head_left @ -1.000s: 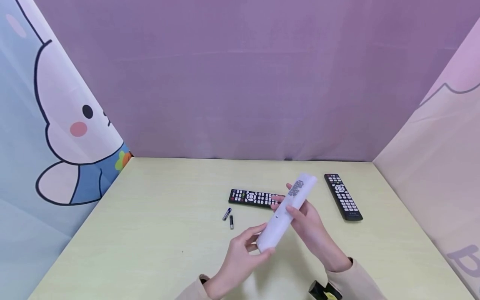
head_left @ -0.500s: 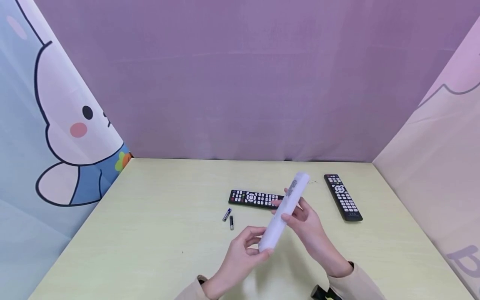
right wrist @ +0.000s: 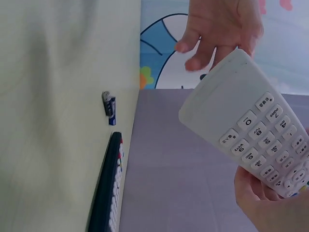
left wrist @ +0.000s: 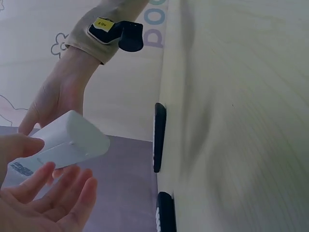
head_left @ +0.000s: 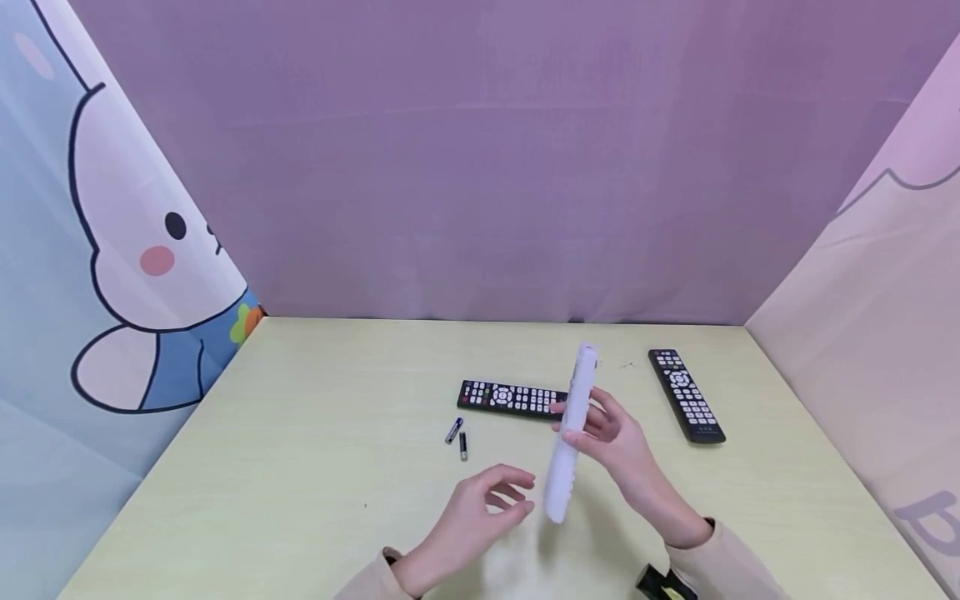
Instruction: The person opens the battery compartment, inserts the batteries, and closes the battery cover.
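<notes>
My right hand (head_left: 618,442) grips a white remote control (head_left: 572,437) near its middle, above the table. In the head view the remote stands nearly edge-on, its long axis running away from me. Its button side (right wrist: 263,140) faces the right wrist camera; printed text shows on its back in the left wrist view. My left hand (head_left: 480,512) is apart from the remote, just left of its near end, with fingers loosely bent and nothing between them. A black remote control (head_left: 510,398) lies behind the white one, its right end partly hidden. Two small batteries (head_left: 454,429) lie left of it.
Another black remote control (head_left: 686,396) lies on the right of the pale table (head_left: 315,467). A purple cloth wall (head_left: 480,167) rises behind the table, with printed cloth panels (head_left: 172,275) at the sides. A dark wrist strap (head_left: 666,583) sits by the right sleeve.
My left hand has let go of the white remote and moved slightly left. In my right hand the remote has turned from showing its back to edge-on and swung more upright in the head view.
</notes>
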Demonstrator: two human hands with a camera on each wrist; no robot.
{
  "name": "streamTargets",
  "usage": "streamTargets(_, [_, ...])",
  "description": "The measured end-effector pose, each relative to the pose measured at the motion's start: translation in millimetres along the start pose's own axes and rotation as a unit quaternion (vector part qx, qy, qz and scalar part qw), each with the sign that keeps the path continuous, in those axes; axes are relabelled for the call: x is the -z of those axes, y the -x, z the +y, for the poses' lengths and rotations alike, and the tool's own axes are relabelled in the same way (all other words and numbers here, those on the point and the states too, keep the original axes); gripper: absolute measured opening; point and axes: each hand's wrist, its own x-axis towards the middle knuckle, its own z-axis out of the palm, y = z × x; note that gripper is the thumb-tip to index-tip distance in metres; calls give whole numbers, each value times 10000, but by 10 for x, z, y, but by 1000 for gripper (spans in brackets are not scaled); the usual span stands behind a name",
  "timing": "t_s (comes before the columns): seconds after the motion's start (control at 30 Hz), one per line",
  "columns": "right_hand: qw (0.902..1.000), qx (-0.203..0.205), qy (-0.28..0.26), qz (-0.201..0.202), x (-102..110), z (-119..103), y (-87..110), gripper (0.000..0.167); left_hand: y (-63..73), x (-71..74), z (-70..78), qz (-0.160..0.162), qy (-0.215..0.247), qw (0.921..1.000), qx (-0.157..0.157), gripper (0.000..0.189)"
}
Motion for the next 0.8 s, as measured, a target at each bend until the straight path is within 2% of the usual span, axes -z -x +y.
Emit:
streamTargets(0.17, [9974, -327, 617, 174, 85, -24, -54, 68, 25, 64, -61, -191, -228, 9996, -19, 16])
streamTargets(0.37, [9891, -394, 1402, 209, 234, 19, -173, 76, 74, 154, -119, -386, -450, 9982, 38, 14])
streamTargets(0.63, [9742, -179, 2248, 21, 400, 53, -408, 78, 127, 270, -179, -725, -705, 9947, 162, 14])
streamTargets(0.8, [9573, 193, 2886, -42, 481, 94, -603, 74, 157, 349, -217, -835, -959, 9918, 145, 14])
